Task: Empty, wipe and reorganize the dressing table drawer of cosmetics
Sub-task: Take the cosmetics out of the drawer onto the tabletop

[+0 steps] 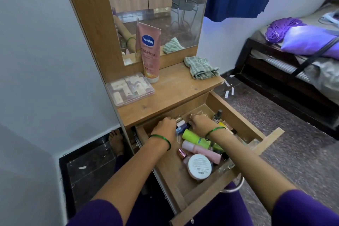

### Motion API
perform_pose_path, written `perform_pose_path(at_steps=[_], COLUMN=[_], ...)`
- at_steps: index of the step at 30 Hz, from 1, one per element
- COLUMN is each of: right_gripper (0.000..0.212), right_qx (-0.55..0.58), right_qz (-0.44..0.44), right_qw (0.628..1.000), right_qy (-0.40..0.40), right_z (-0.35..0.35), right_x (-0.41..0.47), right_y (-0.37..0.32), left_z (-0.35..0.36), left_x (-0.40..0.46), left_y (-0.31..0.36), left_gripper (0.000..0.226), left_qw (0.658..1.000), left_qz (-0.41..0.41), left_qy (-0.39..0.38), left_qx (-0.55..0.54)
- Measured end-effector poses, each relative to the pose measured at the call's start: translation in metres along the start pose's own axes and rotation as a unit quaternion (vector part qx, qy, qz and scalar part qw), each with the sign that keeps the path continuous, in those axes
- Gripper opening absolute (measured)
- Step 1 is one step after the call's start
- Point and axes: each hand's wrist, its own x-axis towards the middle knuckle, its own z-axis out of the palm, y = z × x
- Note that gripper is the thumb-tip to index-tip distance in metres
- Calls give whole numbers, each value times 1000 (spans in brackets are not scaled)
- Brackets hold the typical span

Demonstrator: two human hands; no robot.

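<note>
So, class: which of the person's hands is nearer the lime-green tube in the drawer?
Right. The right hand reaches just above the lime-green tube, wrist over it; the left hand sits farther to its left.

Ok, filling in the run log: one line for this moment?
stage: emptying | drawer: open, cosmetics inside | left hand, right hand: among small bottles at back | cloth: unused on tabletop

Two hands reached into one open drawer (200,191), a left hand (163,127) and a right hand (201,122), and each wrist wore one green bangle. On the tabletop stood one Vaseline tube (149,51), one clear case (130,88) and one checked cloth (200,68). The drawer held one white jar (200,166), one pink tube (203,150) and perhaps a dozen small bottles, too crowded to count.
</note>
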Motion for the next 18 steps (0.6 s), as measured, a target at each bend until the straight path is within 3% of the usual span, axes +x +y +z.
perform_pose_path(at_steps=[8, 15, 18], right_gripper=[35, 36, 33], right_qx=[-78, -116, -105], right_qz=[17, 7, -12], right_qw=[996, 990, 992], right_qy=[-30, -83, -71], right_z=[3, -7, -8], right_x=[11, 17, 15], right_y=[-14, -13, -9], left_z=[1, -1, 1], left_x=[3, 7, 8], left_y=[5, 7, 7], left_gripper=[26, 34, 34], left_qw=[1000, 999, 998], left_qz=[1, 17, 16], left_qy=[7, -30, -42], left_qx=[15, 29, 33])
